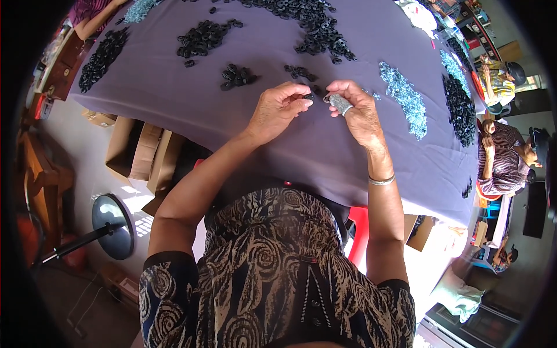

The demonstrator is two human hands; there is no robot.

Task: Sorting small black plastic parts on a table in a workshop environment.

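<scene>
Over the near part of the cloth-covered table (348, 165), my left hand (277, 111) pinches a small black piece (309, 97) between thumb and fingertips. Close by on its right, my right hand (361, 116) has its thumb and fingers brought together at a tiny dark part (326, 99), too small to name. A grey wrap (340, 104) covers the right thumb. A gap separates the two pinches. Just beyond them lie a few loose black pieces (300, 72) and a small heap of ridged black pieces (237, 76).
Larger black heaps (203, 39) spread across the table. Clear bluish small parts (404, 101) lie to the right, beside another black heap (459, 110). Cardboard boxes (139, 151) stand below the left edge. Other people (505, 156) sit at the right; an arm (96, 23) shows far left.
</scene>
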